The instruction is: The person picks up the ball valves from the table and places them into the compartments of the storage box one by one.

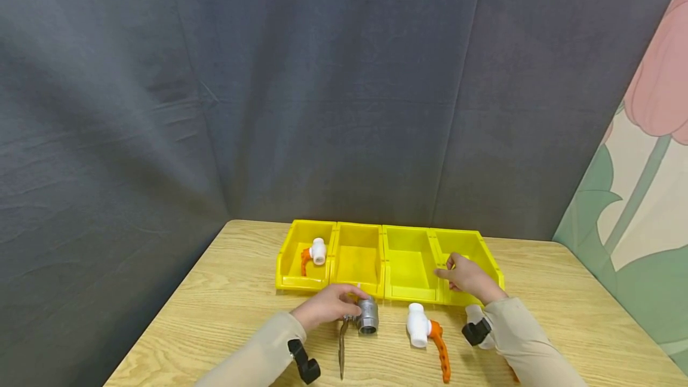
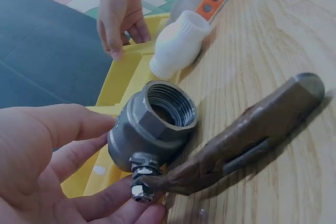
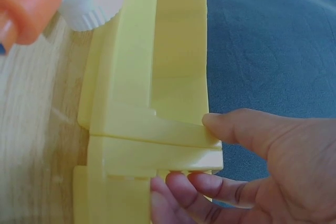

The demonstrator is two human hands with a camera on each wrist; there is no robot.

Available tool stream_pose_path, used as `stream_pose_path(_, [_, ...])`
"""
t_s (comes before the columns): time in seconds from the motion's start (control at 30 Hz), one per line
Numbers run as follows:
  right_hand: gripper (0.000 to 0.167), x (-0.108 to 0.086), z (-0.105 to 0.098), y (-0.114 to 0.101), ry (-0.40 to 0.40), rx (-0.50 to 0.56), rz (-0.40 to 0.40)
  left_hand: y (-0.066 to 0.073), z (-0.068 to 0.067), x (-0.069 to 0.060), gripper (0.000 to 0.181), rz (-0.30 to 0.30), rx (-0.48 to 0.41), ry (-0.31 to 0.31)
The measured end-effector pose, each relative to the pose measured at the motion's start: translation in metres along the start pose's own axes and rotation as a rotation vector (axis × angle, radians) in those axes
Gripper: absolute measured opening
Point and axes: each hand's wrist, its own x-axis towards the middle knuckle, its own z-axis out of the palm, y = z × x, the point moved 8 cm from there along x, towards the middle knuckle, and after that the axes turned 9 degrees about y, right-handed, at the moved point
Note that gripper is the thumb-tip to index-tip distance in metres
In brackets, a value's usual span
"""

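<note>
My left hand (image 1: 330, 305) grips a grey metal ball valve (image 1: 368, 316) on the table, with thumb and fingers at its body. Its threaded opening and long brown lever (image 2: 247, 137) show in the left wrist view; the lever lies toward the table's near side. Over the two right-hand bins, my right hand (image 1: 472, 278) pinches the adjoining side walls (image 3: 173, 142) of the yellow bins, thumb on one side and fingers on the other. A white plastic ball valve (image 1: 417, 326) with an orange handle lies between the hands.
Four yellow bins stand in a row; the leftmost bin (image 1: 303, 282) holds a white valve (image 1: 318, 251) with an orange handle. Another white valve (image 1: 475, 314) is partly hidden beneath my right forearm. A dark curtain (image 1: 344, 106) hangs behind the wooden table (image 1: 215, 309).
</note>
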Motion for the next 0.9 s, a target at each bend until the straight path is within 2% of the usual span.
stream_pose_path(0.4, [0.032, 0.0012, 0.001, 0.0014, -0.005, 0.0, 0.013, 0.0095, 0.0075, -0.0008, 0.033, 0.036, 0.09, 0.01])
stream_pose_path(0.9, [0.032, 0.0017, 0.0011, 0.0013, -0.006, -0.01, 0.012, 0.0055, 0.0106, 0.0033, 0.035, 0.033, 0.15, 0.015])
